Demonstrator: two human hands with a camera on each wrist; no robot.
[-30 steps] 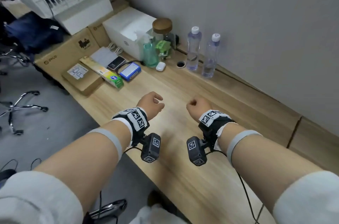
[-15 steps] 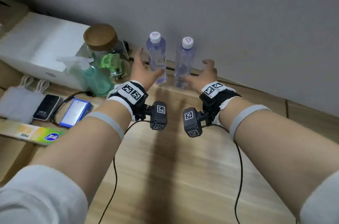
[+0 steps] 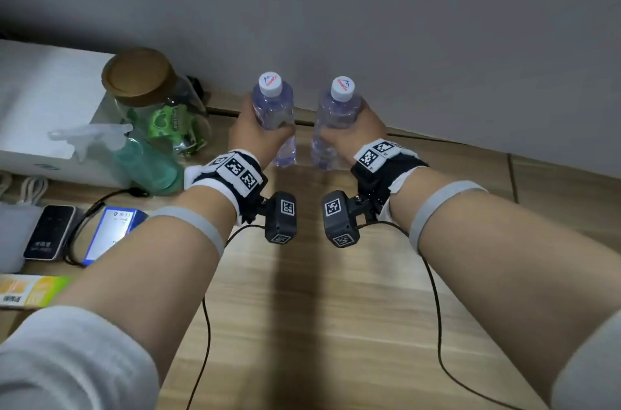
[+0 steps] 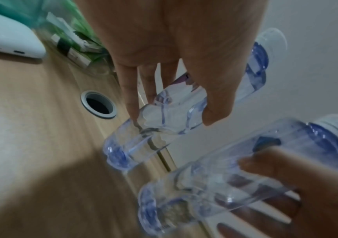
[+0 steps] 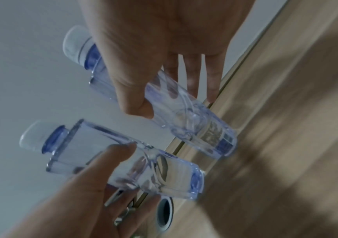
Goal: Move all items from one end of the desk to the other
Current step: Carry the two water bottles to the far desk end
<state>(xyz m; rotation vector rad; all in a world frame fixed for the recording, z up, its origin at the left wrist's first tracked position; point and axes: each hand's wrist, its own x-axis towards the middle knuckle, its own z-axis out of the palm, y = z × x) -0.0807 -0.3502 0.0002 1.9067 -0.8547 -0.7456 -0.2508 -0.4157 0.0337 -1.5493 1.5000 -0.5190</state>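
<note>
I have each hand wrapped round its own clear water bottle near the top centre of the head view. My left hand (image 3: 258,134) curls its fingers (image 4: 131,99) and thumb round the left bottle (image 3: 275,114), and my right hand (image 3: 356,130) does the same with the right bottle (image 3: 332,120). Both bottles are upright, white-capped and side by side, close but not touching, near the wall. Each looks nearly full of clear liquid. Whether their bases sit on the desk (image 3: 319,325) or just above it I cannot tell (the wrist views are blurred).

Left of the left bottle stands a glass jar (image 3: 161,114) with a round wooden lid, and green packets show through its side. In front of the jar a green spray bottle (image 3: 141,157) with a white trigger head leans toward the lower right. Behind both is a white box (image 3: 43,100) at the left edge of the frame. At lower left lie a dark phone-like device (image 3: 50,235), a blue-edged flat device (image 3: 111,231) with a black cable running to it, and a yellow-green carton (image 3: 30,292) cut off by the frame edge. In the left wrist view a round cable hole (image 4: 98,106) in the desk sits just left of the held bottle, and a small white rounded case (image 4: 9,41) lies in the upper left.

The desk is pale wood grain with a seam along the back. A plain grey wall (image 3: 403,23) fills the top of the frame.
</note>
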